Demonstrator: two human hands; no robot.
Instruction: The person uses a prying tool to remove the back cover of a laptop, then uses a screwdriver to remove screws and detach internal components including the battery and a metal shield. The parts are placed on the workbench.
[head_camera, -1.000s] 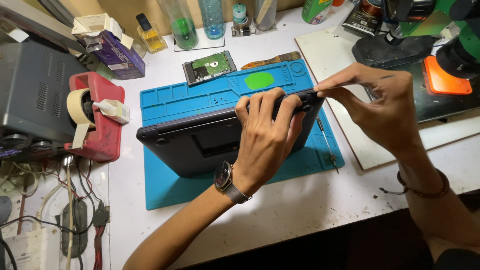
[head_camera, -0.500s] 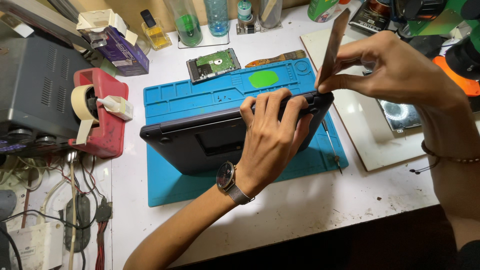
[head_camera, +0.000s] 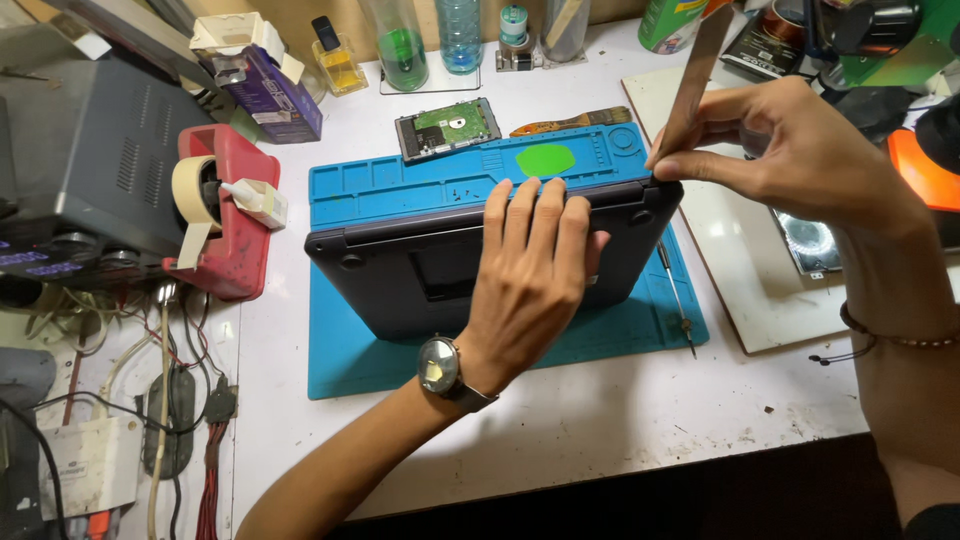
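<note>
A single dark laptop lies underside up on a blue work mat in the centre of the frame. The left hand, a watch at its wrist, presses flat on the laptop with its four fingers stretched over the far edge; it grasps nothing, only holds the machine down. The right hand, at upper right, pinches one thin metal pry blade between thumb and fingertips, the blade standing nearly upright with its lower end at the laptop's far right corner. The laptop looks stiff and fairly heavy, its plastic shell probably easy to crack at the seam, so the rigid edges seem the safest hold. The blade looks light and springy. Also on the bench: one bare hard drive past the mat, one brush beside it, one red tape dispenser at left, and one slim screwdriver on the mat's right side.
</note>
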